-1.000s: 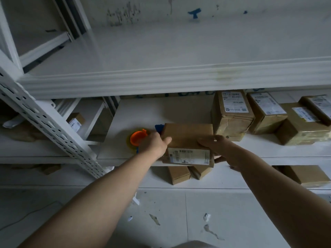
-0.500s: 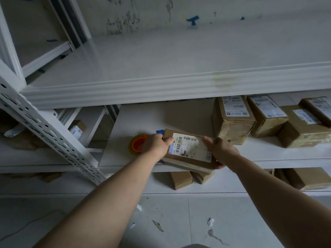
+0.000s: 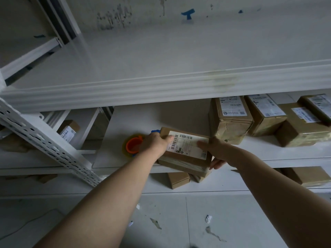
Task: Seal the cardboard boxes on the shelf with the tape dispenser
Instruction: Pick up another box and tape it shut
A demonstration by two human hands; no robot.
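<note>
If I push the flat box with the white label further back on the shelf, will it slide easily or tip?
The labelled box looks low and flat, so it probably slides rather than tips. Its front edge overhangs the shelf, so it may drop if released. Both the left hand and right hand grip it; it seems stiff, likely light.

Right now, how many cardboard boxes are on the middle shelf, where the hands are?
5: the labelled box under both hands at the shelf's front edge, and four labelled boxes further right. More may be hidden beyond the right frame edge.
</note>
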